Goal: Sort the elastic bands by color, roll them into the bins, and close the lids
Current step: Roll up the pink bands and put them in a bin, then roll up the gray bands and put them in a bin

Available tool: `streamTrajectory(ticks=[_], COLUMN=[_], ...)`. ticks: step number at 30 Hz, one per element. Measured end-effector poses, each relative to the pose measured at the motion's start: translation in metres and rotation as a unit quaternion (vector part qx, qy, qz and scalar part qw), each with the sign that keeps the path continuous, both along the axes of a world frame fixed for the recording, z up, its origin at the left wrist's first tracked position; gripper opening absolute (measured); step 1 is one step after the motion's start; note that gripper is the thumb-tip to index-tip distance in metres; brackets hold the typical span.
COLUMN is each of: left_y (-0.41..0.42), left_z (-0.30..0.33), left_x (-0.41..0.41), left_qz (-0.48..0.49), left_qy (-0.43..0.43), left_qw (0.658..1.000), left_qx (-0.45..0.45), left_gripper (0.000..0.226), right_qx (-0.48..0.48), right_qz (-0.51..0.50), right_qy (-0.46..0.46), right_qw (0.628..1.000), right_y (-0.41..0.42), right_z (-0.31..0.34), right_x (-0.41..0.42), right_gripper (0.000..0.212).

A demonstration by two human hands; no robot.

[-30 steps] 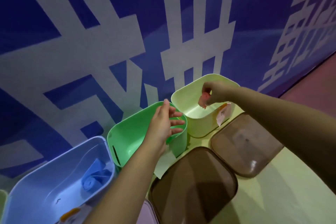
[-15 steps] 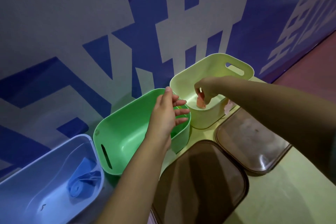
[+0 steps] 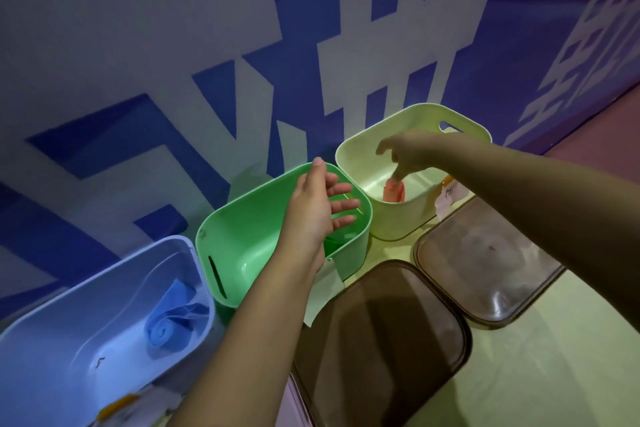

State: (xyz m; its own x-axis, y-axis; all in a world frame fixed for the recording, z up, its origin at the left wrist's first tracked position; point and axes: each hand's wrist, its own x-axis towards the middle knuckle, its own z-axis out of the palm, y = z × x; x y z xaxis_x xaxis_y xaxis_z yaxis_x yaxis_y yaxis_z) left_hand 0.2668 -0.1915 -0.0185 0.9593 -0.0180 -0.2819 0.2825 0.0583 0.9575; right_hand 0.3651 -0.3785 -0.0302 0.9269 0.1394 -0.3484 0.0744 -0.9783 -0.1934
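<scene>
While the right hand reaches into the far yellow bin, a fingertip touching the pink roll on its floor without gripping it, the left hand hovers open-fingered over the green bin; 2 brown lids lie near.

Both forearms were bare up to the frame's edge, with no sleeve, watch, band or ring showing. The left hand had short, plain nails. The right hand was also ungloved, its nails too dim to make out. The left forearm entered from 6 o'clock, the right from 3 o'clock.
</scene>
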Motion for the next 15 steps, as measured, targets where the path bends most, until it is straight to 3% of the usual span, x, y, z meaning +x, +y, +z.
streamTrajectory(ticks=[3, 6, 10, 15], left_y=[0.025, 0.069, 0.150, 0.241], left_z=[0.017, 0.034, 0.047, 0.034], left_x=[-0.023, -0.063, -0.145, -0.261], left_qz=[0.042, 0.117, 0.226, 0.357], left_qy=[-0.005, -0.020, -0.054, -0.063], left_qw=[0.999, 0.991, 0.970, 0.930], left_qx=[-0.029, -0.061, -0.067, -0.063], left_gripper=[0.037, 0.036, 0.038, 0.038], right_qx=[0.103, 0.254, 0.386, 0.456], right_qz=[0.022, 0.080, 0.150, 0.221], right_qy=[-0.139, -0.184, -0.156, -0.057], right_qw=[0.985, 0.946, 0.897, 0.860], right_y=[0.033, 0.091, 0.171, 0.272], right_z=[0.040, 0.074, 0.085, 0.048], right_x=[-0.035, -0.096, -0.182, -0.276], right_gripper=[0.051, 0.038, 0.024, 0.019])
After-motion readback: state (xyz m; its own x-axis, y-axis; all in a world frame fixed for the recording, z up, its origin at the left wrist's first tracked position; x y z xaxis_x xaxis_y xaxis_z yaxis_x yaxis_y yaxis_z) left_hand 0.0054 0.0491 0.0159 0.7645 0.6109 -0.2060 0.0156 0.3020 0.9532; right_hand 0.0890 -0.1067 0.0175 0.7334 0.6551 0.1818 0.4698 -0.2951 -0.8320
